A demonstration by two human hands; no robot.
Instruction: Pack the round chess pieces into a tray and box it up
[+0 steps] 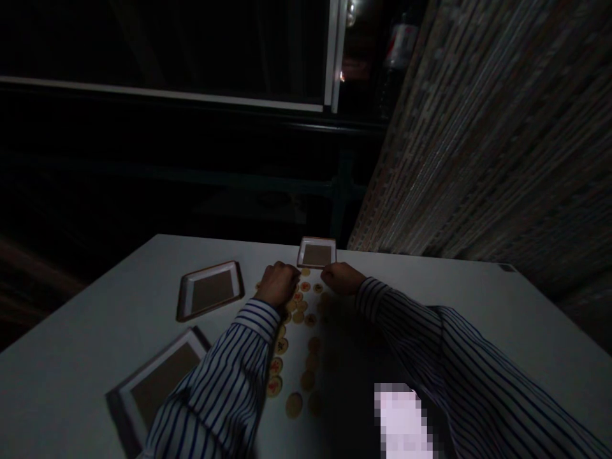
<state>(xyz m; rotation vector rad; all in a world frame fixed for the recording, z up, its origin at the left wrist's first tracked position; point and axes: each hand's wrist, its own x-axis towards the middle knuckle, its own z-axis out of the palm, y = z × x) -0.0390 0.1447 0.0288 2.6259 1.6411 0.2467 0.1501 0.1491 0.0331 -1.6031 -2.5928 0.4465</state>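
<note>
Round wooden xiangqi pieces (299, 316) lie scattered down the middle of the white table, some with red or black characters up and others showing plain faces. My left hand (278, 282) rests low over the far left side of the pieces, its fingers curled inward and closed. Across from it, my right hand (343, 278) is closed too, its fingertips close to the pieces beside the small tray (317, 266). Whatever either hand may hold is hidden by the fingers and the dim light. Shadow darkens the pieces nearest my right forearm.
Two more rimmed trays with brown middles stand to the left, one farther back (210, 312) and one nearer (125, 398), partly behind my left sleeve. A bead curtain (444, 140) hangs behind the white table (430, 280) at right. A pixelated pale patch covers the lower right.
</note>
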